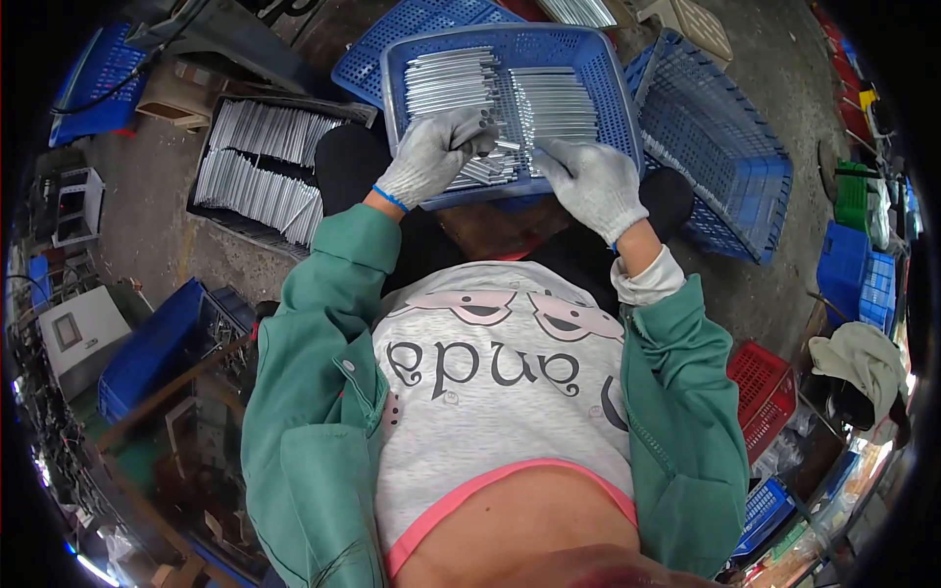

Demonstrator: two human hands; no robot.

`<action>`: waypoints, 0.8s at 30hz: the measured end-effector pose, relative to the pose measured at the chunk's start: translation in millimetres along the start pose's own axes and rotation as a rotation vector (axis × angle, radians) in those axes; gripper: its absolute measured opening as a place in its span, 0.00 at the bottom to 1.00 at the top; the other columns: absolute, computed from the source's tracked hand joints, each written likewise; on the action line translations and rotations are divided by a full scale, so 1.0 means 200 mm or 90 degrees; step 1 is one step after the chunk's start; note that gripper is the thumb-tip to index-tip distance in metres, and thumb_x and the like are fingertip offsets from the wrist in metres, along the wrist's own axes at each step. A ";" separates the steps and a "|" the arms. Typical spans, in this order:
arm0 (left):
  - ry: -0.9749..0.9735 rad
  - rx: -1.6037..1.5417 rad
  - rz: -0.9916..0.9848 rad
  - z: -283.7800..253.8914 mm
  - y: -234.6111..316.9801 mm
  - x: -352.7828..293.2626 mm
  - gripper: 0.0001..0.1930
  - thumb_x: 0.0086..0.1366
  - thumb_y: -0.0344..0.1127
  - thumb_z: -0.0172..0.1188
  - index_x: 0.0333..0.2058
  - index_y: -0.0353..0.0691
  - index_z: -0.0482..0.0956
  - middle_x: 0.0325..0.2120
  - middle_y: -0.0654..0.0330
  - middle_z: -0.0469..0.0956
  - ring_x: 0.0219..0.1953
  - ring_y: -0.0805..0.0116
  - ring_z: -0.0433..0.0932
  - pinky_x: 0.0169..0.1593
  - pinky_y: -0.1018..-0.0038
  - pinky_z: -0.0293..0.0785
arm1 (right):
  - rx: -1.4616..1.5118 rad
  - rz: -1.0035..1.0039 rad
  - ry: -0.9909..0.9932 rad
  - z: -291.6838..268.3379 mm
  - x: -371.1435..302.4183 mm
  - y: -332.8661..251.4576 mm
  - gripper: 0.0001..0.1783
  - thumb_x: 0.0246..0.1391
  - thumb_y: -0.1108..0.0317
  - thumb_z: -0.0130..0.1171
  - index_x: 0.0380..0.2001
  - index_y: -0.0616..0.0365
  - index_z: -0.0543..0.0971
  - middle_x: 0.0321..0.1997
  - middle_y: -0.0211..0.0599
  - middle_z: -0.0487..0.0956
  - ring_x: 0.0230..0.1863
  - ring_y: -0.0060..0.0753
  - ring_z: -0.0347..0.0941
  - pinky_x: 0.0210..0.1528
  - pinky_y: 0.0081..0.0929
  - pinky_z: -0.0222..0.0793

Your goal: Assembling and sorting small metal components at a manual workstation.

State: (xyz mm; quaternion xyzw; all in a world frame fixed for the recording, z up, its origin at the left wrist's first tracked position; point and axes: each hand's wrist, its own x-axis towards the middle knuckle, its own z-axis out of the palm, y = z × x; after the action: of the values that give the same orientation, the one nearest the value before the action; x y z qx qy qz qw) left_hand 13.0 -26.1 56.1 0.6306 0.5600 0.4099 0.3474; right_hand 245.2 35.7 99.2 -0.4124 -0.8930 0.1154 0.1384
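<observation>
In front of me a blue plastic basket (392, 83) holds metal tubes in two stacks, a left stack (451, 78) and a right stack (556, 103). Shorter or loosely angled tubes (487, 172) lie at its near side. My left hand (441, 155), in a pale knitted glove, is closed round a few tubes, whose ends poke out by the fingertips. Over the basket's near right part is my right hand (593, 181), gloved too. Its fingers are drawn together and point left beside the right stack; what they grip, if anything, is hidden.
To the left stands a dark crate (221, 211) packed with rows of metal tubes. A deeper blue basket (760, 167) sits to the right with some tubes inside. Another blue basket (368, 69) lies behind mine. A red crate (760, 392) is at the lower right.
</observation>
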 end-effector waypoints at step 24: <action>0.121 0.188 0.111 -0.17 0.67 0.12 0.12 0.47 0.20 0.56 0.31 0.40 0.80 0.18 0.59 0.73 0.20 0.56 0.68 0.28 0.64 0.65 | 0.075 0.050 -0.106 -0.63 0.06 -0.09 0.17 0.55 0.48 0.57 0.40 0.42 0.87 0.30 0.42 0.85 0.28 0.53 0.79 0.32 0.42 0.74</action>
State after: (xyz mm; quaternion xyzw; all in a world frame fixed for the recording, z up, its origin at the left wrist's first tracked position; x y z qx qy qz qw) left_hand 40.4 -20.4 194.3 0.6792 0.5875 0.4097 0.1600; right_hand 267.6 45.1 225.6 -0.4272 -0.8762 0.2069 0.0831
